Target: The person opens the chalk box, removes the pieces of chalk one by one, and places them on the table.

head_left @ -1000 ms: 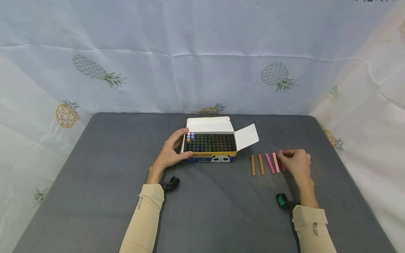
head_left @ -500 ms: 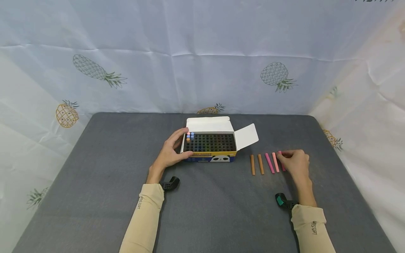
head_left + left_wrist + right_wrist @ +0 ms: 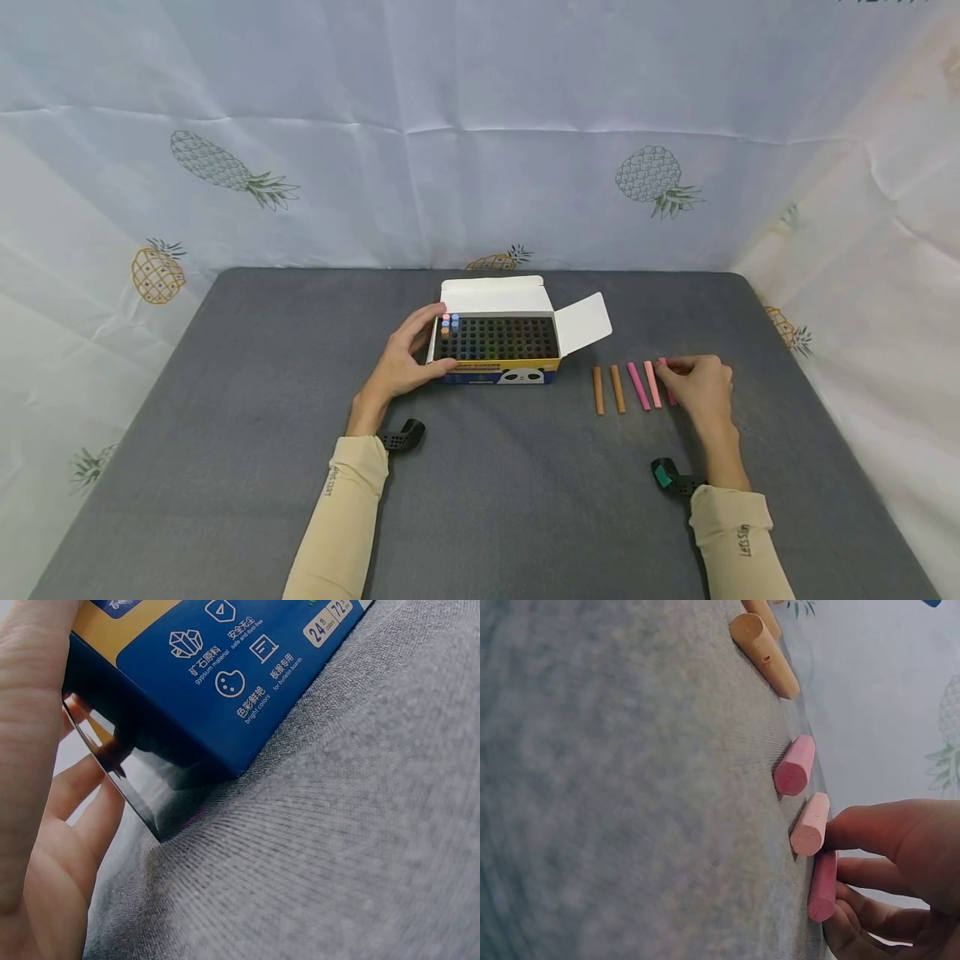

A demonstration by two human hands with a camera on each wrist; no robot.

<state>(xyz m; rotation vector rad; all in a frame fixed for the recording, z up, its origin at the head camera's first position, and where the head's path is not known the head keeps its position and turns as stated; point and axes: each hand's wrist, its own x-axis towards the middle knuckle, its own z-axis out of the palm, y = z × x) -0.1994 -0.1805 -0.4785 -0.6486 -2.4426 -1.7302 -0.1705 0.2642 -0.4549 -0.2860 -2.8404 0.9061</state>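
My left hand (image 3: 405, 354) grips the left end of the chalk box (image 3: 525, 367), thumb at the front and fingers behind. The box lid is up, and a black holder (image 3: 510, 337) full of holes shows inside. Several chalk sticks, blue, pink and orange, stand in its back left corner. To the right, my right hand (image 3: 701, 387) pinches the far end of a deep pink chalk stick (image 3: 823, 889) lying on the cloth. Beside it lie a light pink chalk stick (image 3: 811, 825), another deep pink chalk stick (image 3: 795, 766) and two orange-brown chalk sticks (image 3: 608, 390).
The box's white side flap (image 3: 583, 325) sticks out to the right, toward the row of chalk. Grey cloth (image 3: 525, 500) covers the table. A white curtain (image 3: 480, 200) with pineapple prints hangs behind it.
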